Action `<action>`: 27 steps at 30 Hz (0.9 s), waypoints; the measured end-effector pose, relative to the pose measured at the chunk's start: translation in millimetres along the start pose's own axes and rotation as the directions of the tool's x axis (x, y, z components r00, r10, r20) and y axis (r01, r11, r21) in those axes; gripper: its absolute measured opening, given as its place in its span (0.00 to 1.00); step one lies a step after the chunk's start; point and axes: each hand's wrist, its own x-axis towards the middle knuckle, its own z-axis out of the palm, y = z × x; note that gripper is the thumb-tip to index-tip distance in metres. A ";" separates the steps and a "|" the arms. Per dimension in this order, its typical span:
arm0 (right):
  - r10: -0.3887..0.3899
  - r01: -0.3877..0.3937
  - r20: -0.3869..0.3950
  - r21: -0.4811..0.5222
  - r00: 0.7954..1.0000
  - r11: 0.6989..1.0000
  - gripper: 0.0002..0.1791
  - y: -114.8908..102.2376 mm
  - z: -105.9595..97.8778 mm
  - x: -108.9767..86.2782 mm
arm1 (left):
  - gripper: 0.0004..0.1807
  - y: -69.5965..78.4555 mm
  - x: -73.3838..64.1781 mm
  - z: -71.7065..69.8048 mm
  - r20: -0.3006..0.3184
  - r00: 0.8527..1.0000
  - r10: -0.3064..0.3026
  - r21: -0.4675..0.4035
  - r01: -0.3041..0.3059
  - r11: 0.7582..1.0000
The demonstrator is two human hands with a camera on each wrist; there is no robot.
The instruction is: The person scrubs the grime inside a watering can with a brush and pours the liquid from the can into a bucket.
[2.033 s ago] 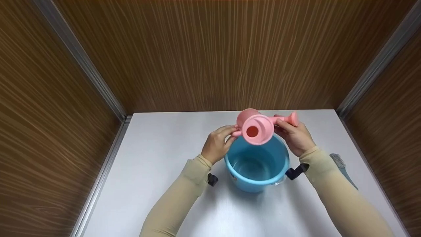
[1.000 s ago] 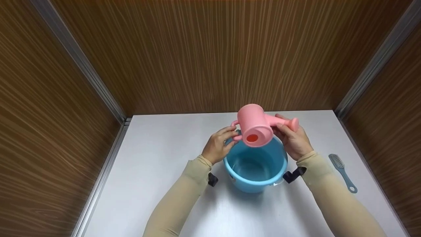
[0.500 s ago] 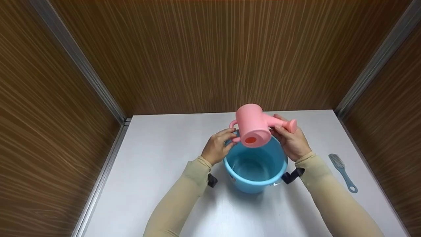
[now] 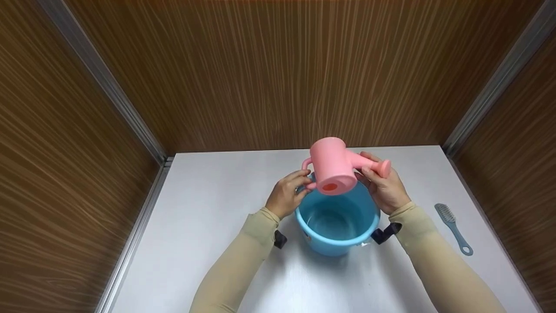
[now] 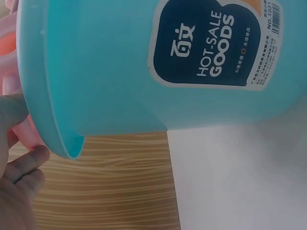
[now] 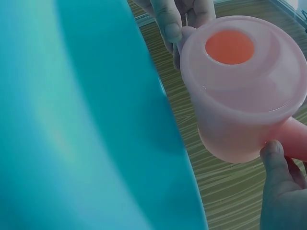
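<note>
A pink watering can point(image 4: 328, 158) is held tilted above the far part of a light blue bucket point(image 4: 332, 249), its flat end with an orange oval turned down toward the bucket. My left hand point(image 4: 284, 195) grips the can's loop handle with thumb and fingers. On the other side, my right hand point(image 4: 388, 189) holds the spout just behind its flared pink head, the thumb lying against it. The right wrist view shows the can's end point(image 6: 244, 91) close up, both hands on it. In the left wrist view, the bucket wall point(image 5: 110, 86) hides most of the can.
A grey-blue brush point(image 4: 454, 228) lies bristles up on the white table point(image 4: 208, 195), right of the right forearm. Brown wood-grain panels point(image 4: 278, 78) enclose the back and both sides. A dark label point(image 5: 211, 45) is on the bucket's outside.
The watering can has turned so its side shows more and its orange-marked end tips downward. Both hands keep their hold. The right arm has shifted slightly left, uncovering the brush's handle.
</note>
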 end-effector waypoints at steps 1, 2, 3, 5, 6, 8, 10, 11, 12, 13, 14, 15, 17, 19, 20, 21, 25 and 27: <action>-0.004 0.004 0.002 -0.001 1.000 1.000 0.28 0.1 0.2 0.2 | 0.12 -0.4 0.0 0.1 -0.001 1.000 0.005 0.005 -0.005 1.000; -0.007 0.007 0.004 -0.003 1.000 1.000 0.28 0.2 0.4 0.4 | 0.12 -0.6 -0.1 0.1 -0.003 1.000 0.008 0.008 -0.008 1.000; -0.009 0.009 0.006 -0.006 1.000 1.000 0.28 0.3 0.5 0.6 | 0.12 -0.9 -0.2 0.1 -0.004 1.000 0.011 0.014 -0.011 1.000; -0.014 0.014 0.008 -0.011 1.000 1.000 0.28 0.8 0.9 0.8 | 0.11 -1.0 -0.7 -0.2 -0.009 1.000 0.022 0.021 -0.022 1.000; -0.017 0.017 0.009 -0.013 1.000 1.000 0.28 1.2 0.9 0.9 | 0.11 -1.0 -1.0 -0.5 -0.012 1.000 0.028 0.024 -0.028 0.999; -0.023 0.023 0.013 -0.009 1.000 1.000 0.27 1.9 1.1 0.8 | 0.11 -1.6 -1.7 -0.6 -0.022 0.999 0.044 0.030 -0.043 0.999; -0.030 0.030 0.020 0.005 0.999 1.000 0.27 2.5 1.4 0.7 | 0.10 -1.9 -2.1 -0.8 -0.031 0.998 0.061 0.034 -0.060 0.998; -0.033 0.033 0.024 0.015 0.999 0.999 0.27 2.9 1.5 0.6 | 0.10 -2.3 -2.4 -0.6 -0.036 0.997 0.068 0.037 -0.067 0.997; -0.035 0.034 0.030 0.024 0.999 0.999 0.27 3.1 1.5 0.6 | 0.10 -2.7 -2.6 -0.4 -0.041 0.997 0.071 0.040 -0.069 0.997; -0.037 0.036 0.034 0.030 0.999 0.999 0.27 3.2 1.8 0.6 | 0.10 -3.4 -2.8 -0.1 -0.046 0.996 0.074 0.039 -0.072 0.997; -0.037 0.035 0.038 0.038 0.999 0.999 0.27 3.5 2.0 0.6 | 0.10 -3.8 -3.0 0.0 -0.050 0.996 0.075 0.041 -0.073 0.997; -0.035 0.034 0.037 0.040 0.999 0.999 0.27 3.8 2.4 0.4 | 0.10 -3.8 -3.1 -0.1 -0.054 0.996 0.075 0.040 -0.073 0.997; -0.032 0.030 0.034 0.042 0.999 0.999 0.27 4.1 3.2 0.1 | 0.10 -4.6 -3.4 0.4 -0.060 0.995 0.075 0.043 -0.072 0.996; -0.027 0.026 0.031 0.045 0.999 0.999 0.27 4.3 3.9 -0.3 | 0.10 -5.2 -3.6 0.6 -0.063 0.995 0.074 0.044 -0.071 0.997; -0.025 0.023 0.030 0.052 0.999 0.998 0.27 4.5 4.3 -0.5 | 0.10 -5.3 -3.6 0.7 -0.064 0.995 0.073 0.049 -0.070 0.996; -0.024 0.022 0.029 0.061 0.999 0.998 0.27 4.5 4.8 -0.6 | 0.10 -5.6 -3.7 0.9 -0.068 0.995 0.074 0.053 -0.071 0.996; -0.027 0.023 0.034 0.113 0.999 0.993 0.26 5.1 6.0 -1.0 | 0.09 -5.7 -3.9 0.1 -0.083 0.993 0.082 0.076 -0.076 0.994; -0.032 0.027 0.035 0.141 0.999 0.990 0.25 5.7 6.7 -1.1 | 0.09 -5.6 -4.0 -0.5 -0.092 0.992 0.091 0.086 -0.084 0.993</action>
